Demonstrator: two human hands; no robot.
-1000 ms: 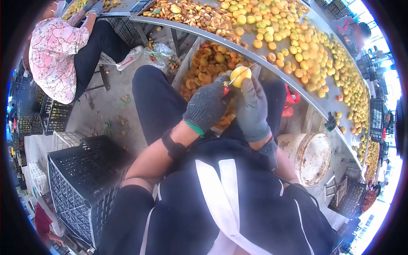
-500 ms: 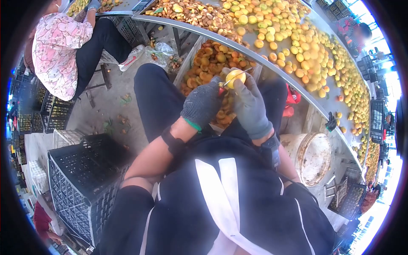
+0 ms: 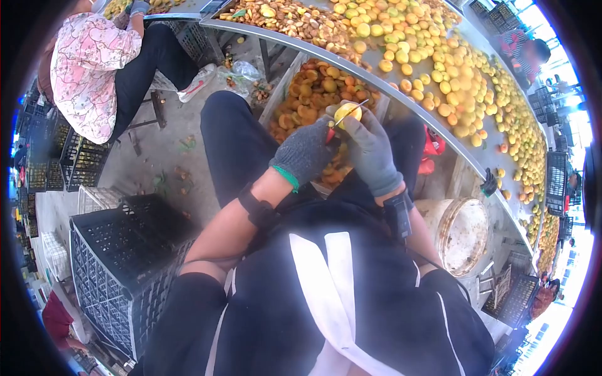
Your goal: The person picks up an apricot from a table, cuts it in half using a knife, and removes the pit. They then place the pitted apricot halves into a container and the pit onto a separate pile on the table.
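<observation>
My left hand (image 3: 302, 156), in a dark grey knitted glove with a green cuff, is closed around the red handle of a small knife (image 3: 358, 108). Its thin blade lies slantwise across a yellow-orange fruit (image 3: 347, 115). My right hand (image 3: 375, 156), in a grey glove, grips that fruit between thumb and fingers. Both hands are close together above a crate (image 3: 274, 102) of halved orange fruits (image 3: 313, 88) between my knees. The cut in the fruit is too small to make out.
A metal-edged table (image 3: 426, 119) bearing many whole fruits and a heap of pits or pieces curves across the front. A black crate (image 3: 103, 276) stands at left, a stained white bucket (image 3: 464, 237) at right. A person (image 3: 94, 69) in a pink patterned top sits at upper left.
The knife blade shows longer across the fruit and points further to the upper right. Both hands have stayed nearly in place, and the view has shifted slightly.
</observation>
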